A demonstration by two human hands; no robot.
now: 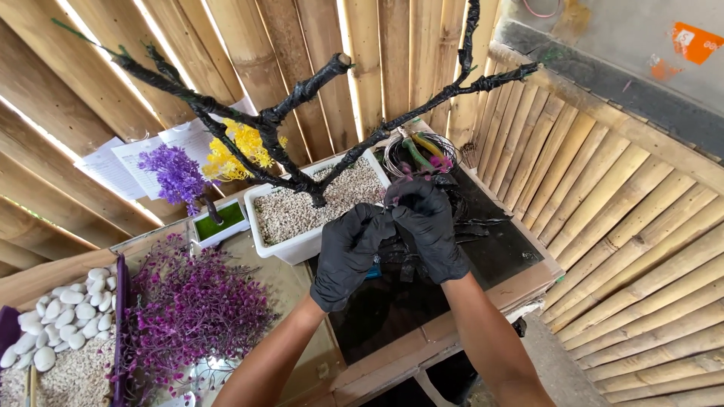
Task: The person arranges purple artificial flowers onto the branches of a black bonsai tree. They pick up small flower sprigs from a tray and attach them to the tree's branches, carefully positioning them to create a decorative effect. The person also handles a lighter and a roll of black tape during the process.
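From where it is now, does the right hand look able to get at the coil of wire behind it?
Probably yes: the right hand is just in front of the wire coil, with nothing between them.

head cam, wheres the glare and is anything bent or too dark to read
Head view: daylight blows out the slits between the bamboo slats at upper left; the wide lens bows the bamboo wall on the right; the black gloves on the left hand and right hand merge with the dark tabletop, so what the fingers pinch is unclear.
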